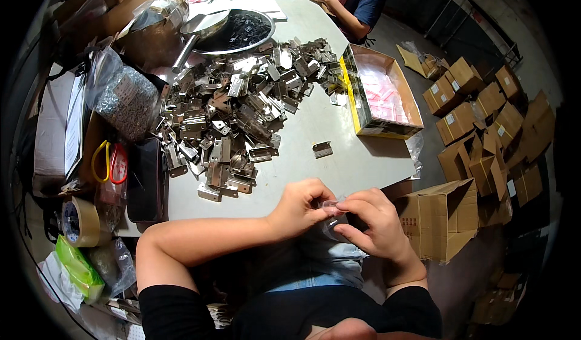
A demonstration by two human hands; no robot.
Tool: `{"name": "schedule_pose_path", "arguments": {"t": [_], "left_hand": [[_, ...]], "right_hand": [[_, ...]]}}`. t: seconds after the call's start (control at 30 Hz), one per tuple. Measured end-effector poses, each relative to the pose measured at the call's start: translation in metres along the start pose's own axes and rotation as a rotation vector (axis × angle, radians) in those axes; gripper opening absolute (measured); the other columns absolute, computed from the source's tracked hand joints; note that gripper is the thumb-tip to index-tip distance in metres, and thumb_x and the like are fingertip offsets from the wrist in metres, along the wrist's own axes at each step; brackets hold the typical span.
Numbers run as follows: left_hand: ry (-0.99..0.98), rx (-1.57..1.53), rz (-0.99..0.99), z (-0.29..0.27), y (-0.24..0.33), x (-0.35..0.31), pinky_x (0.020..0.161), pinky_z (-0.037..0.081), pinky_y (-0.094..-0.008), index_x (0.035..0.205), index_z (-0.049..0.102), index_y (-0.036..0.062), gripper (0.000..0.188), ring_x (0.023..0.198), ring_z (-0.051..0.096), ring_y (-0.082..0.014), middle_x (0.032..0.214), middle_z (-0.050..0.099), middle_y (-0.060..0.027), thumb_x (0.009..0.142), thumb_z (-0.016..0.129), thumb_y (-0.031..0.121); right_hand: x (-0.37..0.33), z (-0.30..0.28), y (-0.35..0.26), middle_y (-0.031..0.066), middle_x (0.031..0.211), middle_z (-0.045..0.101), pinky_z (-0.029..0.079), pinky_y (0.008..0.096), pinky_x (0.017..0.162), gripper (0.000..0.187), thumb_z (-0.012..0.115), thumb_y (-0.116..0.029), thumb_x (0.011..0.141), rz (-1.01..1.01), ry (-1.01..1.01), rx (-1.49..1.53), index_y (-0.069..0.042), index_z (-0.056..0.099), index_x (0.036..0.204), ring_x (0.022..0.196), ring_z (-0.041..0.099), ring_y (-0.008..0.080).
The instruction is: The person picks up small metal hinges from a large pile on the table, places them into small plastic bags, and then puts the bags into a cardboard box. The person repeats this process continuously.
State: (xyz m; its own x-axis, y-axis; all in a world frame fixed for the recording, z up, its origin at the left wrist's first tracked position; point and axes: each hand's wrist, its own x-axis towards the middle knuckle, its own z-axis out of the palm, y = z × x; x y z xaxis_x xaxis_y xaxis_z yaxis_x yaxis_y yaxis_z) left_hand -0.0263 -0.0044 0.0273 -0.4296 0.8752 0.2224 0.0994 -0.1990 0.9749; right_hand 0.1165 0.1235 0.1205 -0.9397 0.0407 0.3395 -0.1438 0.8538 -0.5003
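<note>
Near the table's front edge, my left hand [301, 204] pinches one side of a small see-through plastic bag [330, 222]. My right hand [374, 224] grips its other side between thumb and fingers. What the bag holds, if anything, is too small to tell. Just beyond my hands a single bent metal bracket [322, 150] lies on the table. Farther left is a large heap of similar metal brackets [242, 113]. An open carton [387, 128] with pink-printed plastic bags [382, 89] inside stands at the table's right edge.
Behind the heap sits a metal bowl [266, 42] of small dark parts. A bag of small metal pieces [126, 98], scissors [110, 163], a dark case [145, 179] and a tape roll [78, 221] line the left. Cardboard boxes [433, 219] stand right. A person [351, 4] works opposite.
</note>
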Motion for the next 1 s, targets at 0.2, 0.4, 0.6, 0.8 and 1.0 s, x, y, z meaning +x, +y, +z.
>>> {"name": "schedule_pose_path", "arguments": {"t": [0.2, 0.4, 0.6, 0.8, 1.0], "left_hand": [[0.007, 0.305, 0.342, 0.006, -0.008, -0.002, 0.083, 0.050, -0.0410, 0.121, 0.058, 0.0017, 0.052, 0.101, 0.059, -0.0326, 0.113, 0.060, -0.0170, 0.073, 0.075, 0.011], [-0.133, 0.213, 0.060, 0.000, -0.003, -0.005, 0.083, 0.049, -0.0417, 0.104, 0.053, 0.0020, 0.039, 0.097, 0.060, -0.0356, 0.101, 0.060, -0.0177, 0.073, 0.074, 0.011], [-0.236, 0.221, 0.360, 0.009, -0.005, 0.000, 0.070, 0.052, -0.0338, 0.097, 0.056, 0.0046, 0.032, 0.079, 0.065, -0.0278, 0.086, 0.064, -0.0112, 0.078, 0.078, 0.018], [-0.219, 0.160, 0.275, 0.006, -0.005, 0.000, 0.070, 0.052, -0.0344, 0.097, 0.055, 0.0040, 0.032, 0.079, 0.064, -0.0287, 0.086, 0.063, -0.0116, 0.079, 0.077, 0.018], [-0.239, 0.058, 0.224, 0.008, -0.004, -0.003, 0.070, 0.052, -0.0318, 0.098, 0.055, 0.0031, 0.031, 0.077, 0.064, -0.0226, 0.084, 0.062, -0.0101, 0.081, 0.076, 0.018]], "right_hand": [[0.005, -0.009, 0.001, 0.0104, 0.111, 0.061, 0.047, 0.0416, 0.087, 0.037, 0.077, -0.035, 0.076, -0.020, -0.336, -0.142, -0.011, 0.069, 0.103, 0.098, 0.055, 0.0331], [0.060, -0.008, 0.042, 0.0122, 0.089, 0.067, 0.050, 0.0344, 0.076, 0.023, 0.068, -0.026, 0.086, 0.125, -0.582, 0.383, -0.005, 0.070, 0.093, 0.076, 0.062, 0.0269], [0.174, 0.061, 0.121, 0.0183, 0.086, 0.068, 0.050, 0.0384, 0.073, 0.025, 0.063, -0.024, 0.086, 0.243, 0.071, 0.037, -0.001, 0.069, 0.092, 0.080, 0.066, 0.0316], [0.182, 0.081, 0.143, 0.0178, 0.087, 0.069, 0.051, 0.0388, 0.076, 0.022, 0.068, -0.022, 0.081, 0.284, -0.020, -0.054, -0.001, 0.069, 0.091, 0.082, 0.066, 0.0330], [0.121, 0.029, 0.134, 0.0094, 0.082, 0.068, 0.050, 0.0265, 0.068, 0.013, 0.068, -0.008, 0.082, 0.383, -0.016, 0.301, 0.001, 0.069, 0.092, 0.074, 0.064, 0.0142]]}}
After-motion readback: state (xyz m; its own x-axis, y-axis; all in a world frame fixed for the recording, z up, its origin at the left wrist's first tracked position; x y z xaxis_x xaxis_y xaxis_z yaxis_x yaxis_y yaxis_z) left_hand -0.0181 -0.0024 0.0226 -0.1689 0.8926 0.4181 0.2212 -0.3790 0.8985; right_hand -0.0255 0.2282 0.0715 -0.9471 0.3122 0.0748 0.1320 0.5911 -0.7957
